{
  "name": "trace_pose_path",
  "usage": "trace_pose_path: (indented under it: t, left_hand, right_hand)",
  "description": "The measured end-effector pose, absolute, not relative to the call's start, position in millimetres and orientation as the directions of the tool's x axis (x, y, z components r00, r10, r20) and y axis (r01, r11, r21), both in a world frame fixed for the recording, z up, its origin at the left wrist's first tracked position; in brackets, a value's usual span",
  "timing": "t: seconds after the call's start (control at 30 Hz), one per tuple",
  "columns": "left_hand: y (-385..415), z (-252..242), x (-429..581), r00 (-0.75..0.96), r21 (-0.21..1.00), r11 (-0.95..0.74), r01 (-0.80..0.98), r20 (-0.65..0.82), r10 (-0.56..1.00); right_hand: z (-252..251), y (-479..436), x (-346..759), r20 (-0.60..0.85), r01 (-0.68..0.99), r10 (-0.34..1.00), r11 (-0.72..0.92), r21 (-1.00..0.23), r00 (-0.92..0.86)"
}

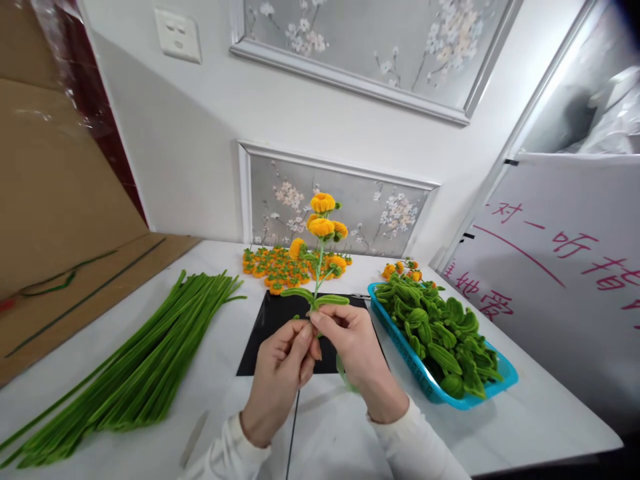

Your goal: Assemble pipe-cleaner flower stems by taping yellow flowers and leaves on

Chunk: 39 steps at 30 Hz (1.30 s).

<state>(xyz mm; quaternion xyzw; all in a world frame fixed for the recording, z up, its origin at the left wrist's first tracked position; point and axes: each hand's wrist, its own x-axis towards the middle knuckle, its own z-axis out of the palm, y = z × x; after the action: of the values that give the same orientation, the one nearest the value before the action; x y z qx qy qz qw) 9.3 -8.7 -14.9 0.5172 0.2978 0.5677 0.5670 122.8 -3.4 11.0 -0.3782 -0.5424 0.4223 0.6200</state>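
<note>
A pipe-cleaner flower stem (319, 267) stands upright above the white table (225, 427), topped with several yellow-orange blooms (323, 217) and two green leaves (314, 298) lower down. My left hand (280, 377) pinches the stem's lower part with closed fingers. My right hand (357, 350) is closed on the stem just under the leaves, with a pale green tape roll (342, 371) partly hidden beneath it. A thin dark wire (293, 433) runs down from my hands toward me.
A thick bundle of green pipe cleaners (135, 367) lies at the left. A blue tray (425, 387) of green leaves sits at the right. Small orange flowers (277, 267) are piled by the wall behind a black mat (265, 340). A board with red writing (550, 267) leans at the right.
</note>
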Motion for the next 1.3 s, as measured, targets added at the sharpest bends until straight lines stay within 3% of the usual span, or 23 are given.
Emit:
trace_pose_path:
  t: [0.17, 0.37, 0.5, 0.6, 0.8, 0.97, 1.1, 1.3]
  left_hand:
    - [-14, -7, 9, 0.274, 0.863, 0.001, -0.506, 0.159, 0.949]
    - [-15, -5, 5, 0.394, 0.811, 0.171, -0.56, 0.079, 0.916]
    - [-16, -8, 5, 0.402, 0.813, 0.148, -0.563, 0.113, 0.909]
    - [-17, -8, 7, 0.351, 0.839, 0.046, -0.542, 0.177, 0.92]
    - [-11, -5, 11, 0.103, 0.87, -0.177, -0.46, 0.25, 0.963]
    - [-12, -4, 9, 0.134, 0.878, -0.117, -0.464, 0.2, 0.971]
    - [-14, -4, 8, 0.284, 0.881, 0.047, -0.471, 0.102, 0.953]
    - [-13, -2, 9, 0.361, 0.821, 0.138, -0.554, 0.087, 0.929]
  right_hand:
    - [9, -2, 127, 0.223, -0.321, 0.967, 0.174, -0.931, -0.124]
    - [5, 0, 131, 0.207, -0.431, 0.943, 0.078, -0.899, -0.26]
    - [7, -2, 126, 0.27, -0.418, 0.949, 0.183, -0.89, -0.16]
    - [11, -6, 124, 0.358, -0.312, 0.932, 0.325, -0.893, -0.054]
    - [16, -14, 121, 0.389, -0.133, 0.921, 0.382, -0.914, -0.031]
    - [12, -15, 117, 0.346, -0.069, 0.938, 0.346, -0.936, 0.018]
    - [6, -11, 122, 0.336, 0.011, 0.931, 0.338, -0.941, 0.141]
    - [2, -6, 126, 0.24, -0.262, 0.968, 0.25, -0.932, 0.068]
